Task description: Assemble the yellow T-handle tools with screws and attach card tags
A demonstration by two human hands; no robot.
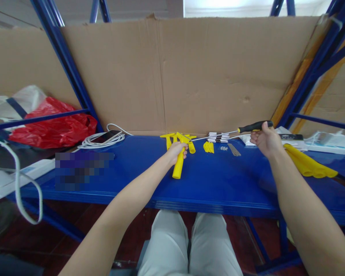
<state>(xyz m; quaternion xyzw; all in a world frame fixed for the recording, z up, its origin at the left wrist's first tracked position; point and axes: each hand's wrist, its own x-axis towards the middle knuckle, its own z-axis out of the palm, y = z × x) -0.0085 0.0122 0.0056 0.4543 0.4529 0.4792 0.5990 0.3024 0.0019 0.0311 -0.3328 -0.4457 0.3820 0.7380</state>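
Head view: left hand (177, 152) wraps a yellow handle (178, 170) at mid-frame; right hand (266, 141), right of centre, clasps a screwdriver (248, 127); an angled push could make its tip skid into the left hand

From the left hand (177, 151), the table (222, 180) lies open toward four o'clock; cardboard (207, 76) blocks twelve, yellow strips (208, 147) three.

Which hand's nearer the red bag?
Left: the left hand, gripping a yellow piece, is right of the red bag; the right hand, holding a screwdriver, is farther right.
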